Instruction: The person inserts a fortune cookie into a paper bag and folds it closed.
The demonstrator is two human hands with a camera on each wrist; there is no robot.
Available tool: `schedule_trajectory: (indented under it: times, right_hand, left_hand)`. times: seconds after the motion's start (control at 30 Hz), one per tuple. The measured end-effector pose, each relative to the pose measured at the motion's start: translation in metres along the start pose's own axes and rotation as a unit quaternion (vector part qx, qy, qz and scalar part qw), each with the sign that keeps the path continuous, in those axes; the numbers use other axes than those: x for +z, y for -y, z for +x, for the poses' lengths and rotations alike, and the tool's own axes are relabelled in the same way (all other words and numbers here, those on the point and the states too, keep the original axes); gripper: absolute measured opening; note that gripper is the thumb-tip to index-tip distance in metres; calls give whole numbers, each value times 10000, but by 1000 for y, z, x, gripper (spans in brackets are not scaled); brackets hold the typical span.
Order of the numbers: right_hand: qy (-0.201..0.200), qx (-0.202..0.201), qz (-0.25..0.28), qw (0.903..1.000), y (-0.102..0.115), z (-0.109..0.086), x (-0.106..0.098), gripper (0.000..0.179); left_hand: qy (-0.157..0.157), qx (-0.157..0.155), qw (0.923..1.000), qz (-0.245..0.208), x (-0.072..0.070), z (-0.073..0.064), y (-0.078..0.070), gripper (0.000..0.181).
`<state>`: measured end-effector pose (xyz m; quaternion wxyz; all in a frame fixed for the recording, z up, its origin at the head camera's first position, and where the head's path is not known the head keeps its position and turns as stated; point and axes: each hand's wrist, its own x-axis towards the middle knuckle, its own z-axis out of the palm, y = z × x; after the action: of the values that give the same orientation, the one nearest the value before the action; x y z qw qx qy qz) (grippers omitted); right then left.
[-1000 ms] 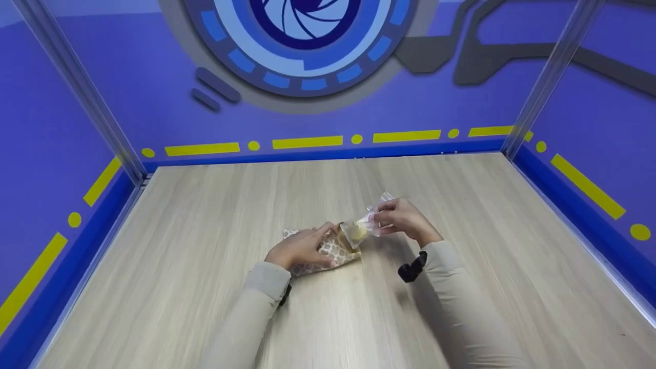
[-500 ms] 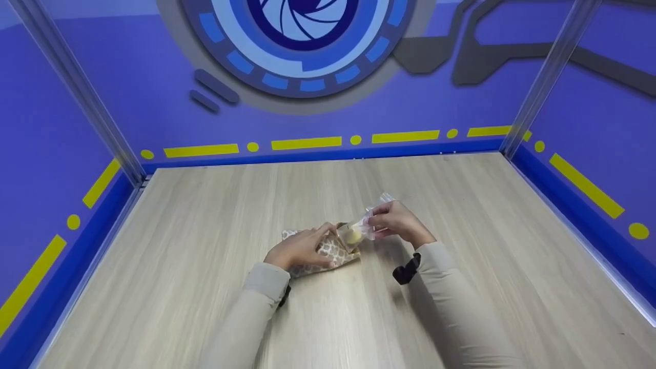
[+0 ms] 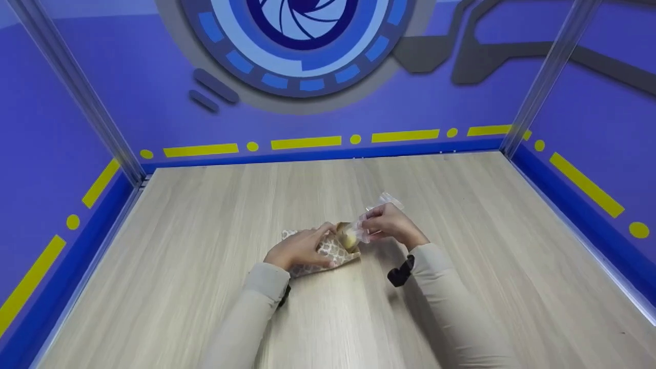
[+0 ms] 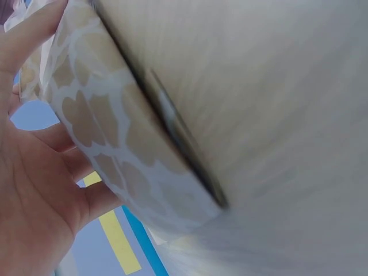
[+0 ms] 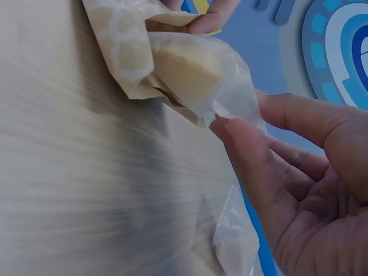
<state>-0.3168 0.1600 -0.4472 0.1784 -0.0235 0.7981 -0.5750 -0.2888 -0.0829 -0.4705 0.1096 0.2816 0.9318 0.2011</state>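
My left hand [image 3: 302, 247] grips a brown paper bag [image 3: 334, 251] with a white lattice pattern, lying on its side with its mouth to the right. In the left wrist view the thumb lies over the bag [image 4: 92, 109] and the other fingers are behind it. My right hand [image 3: 393, 224] pinches the end of a clear plastic packet [image 5: 233, 86] between thumb and fingers. A pale yellow piece of food [image 5: 187, 72], its kind unclear, shows inside this packet. The packet's far part sits within the bag's mouth, where the paper hides some of it.
Another clear plastic packet [image 3: 392, 200] with a crimped edge lies on the wood-grain table [image 3: 205, 220] just behind my right hand. Blue panels [image 3: 318, 120] with yellow dashes stand along the back and both sides.
My right hand has moved left and slightly toward me, carrying the packet deeper into the bag's mouth. The left hand and bag stay in place; the other packet shows more.
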Motion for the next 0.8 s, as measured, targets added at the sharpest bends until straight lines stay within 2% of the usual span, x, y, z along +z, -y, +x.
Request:
schedule_trajectory:
  times: [0.3,0.8]
  right_hand:
    - [36,34,-48,10000,-1,1,9,23]
    - [65,-283,-335,9990,-1,1,17,23]
  left_hand:
    - [15,57,10000,-38,0,0,1,65]
    - [-2,39,10000,27,-3,0,-3,67]
